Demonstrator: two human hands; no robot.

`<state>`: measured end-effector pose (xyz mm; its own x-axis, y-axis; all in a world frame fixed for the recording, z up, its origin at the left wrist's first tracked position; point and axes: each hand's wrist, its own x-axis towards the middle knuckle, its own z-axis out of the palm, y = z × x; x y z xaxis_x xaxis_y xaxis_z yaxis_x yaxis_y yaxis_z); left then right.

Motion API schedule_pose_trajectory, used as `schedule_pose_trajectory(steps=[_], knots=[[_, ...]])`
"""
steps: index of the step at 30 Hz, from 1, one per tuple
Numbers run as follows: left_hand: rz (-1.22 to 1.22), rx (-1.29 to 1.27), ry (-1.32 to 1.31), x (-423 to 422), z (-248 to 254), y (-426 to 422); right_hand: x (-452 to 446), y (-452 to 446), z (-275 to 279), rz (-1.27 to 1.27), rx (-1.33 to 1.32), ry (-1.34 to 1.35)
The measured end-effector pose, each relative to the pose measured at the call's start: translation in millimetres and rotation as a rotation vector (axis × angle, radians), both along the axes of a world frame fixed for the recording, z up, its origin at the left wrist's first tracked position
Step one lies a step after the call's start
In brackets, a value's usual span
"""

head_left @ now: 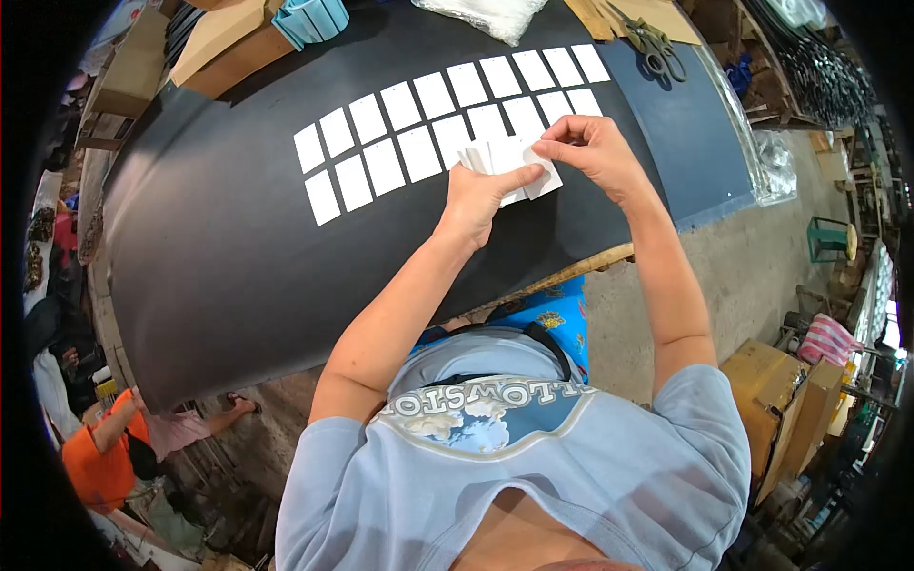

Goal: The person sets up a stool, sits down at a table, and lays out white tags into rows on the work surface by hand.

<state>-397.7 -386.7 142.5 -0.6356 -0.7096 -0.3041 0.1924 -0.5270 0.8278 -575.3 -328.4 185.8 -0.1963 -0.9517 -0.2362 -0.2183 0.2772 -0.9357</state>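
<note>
My left hand (479, 198) is closed round a small stack of white cards (509, 157), its thumb lying across them. At the stack's right edge, my right hand (583, 152) pinches a card corner between thumb and fingers. Both hands are held over the black tabletop (228, 276). Beyond them, several white cards (367, 119) lie flat in two curved rows, one behind the other. The stack and my hands hide part of the near row.
Scissors (657, 52) lie at the back right beside brown cardboard. An open box (228, 48) stands back left, near a plastic bag (486, 11). Cartons (762, 390) stand on the floor at right. A person in orange (100, 457) is at lower left.
</note>
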Motion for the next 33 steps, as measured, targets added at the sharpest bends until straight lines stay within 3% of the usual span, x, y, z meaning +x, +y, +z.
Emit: schedule_pose_trajectory(steps=[3,11,28,30,32,33], knots=[[-0.036,0.015,-0.008,2.7,5.8,0.0,-24.2,-3.9,-16.1,-0.059,-0.040,-0.069],[-0.023,0.198,0.064,15.5,11.7,-1.0,-152.2,-18.2,-50.2,-0.339,-0.026,0.206],[0.068,0.189,-0.086,60.6,17.0,7.1,-153.0,-28.3,-64.5,-0.364,0.026,0.687],[0.101,0.165,-0.092,75.5,14.8,8.6,-147.1,-25.7,-62.9,-0.408,-0.027,0.930],[0.158,0.143,-0.104,95.4,8.9,9.4,-133.4,-27.3,-61.1,-0.499,-0.139,0.971],[0.155,0.093,-0.111,105.3,3.7,8.8,-119.2,-29.0,-58.7,-0.481,-0.238,0.852]])
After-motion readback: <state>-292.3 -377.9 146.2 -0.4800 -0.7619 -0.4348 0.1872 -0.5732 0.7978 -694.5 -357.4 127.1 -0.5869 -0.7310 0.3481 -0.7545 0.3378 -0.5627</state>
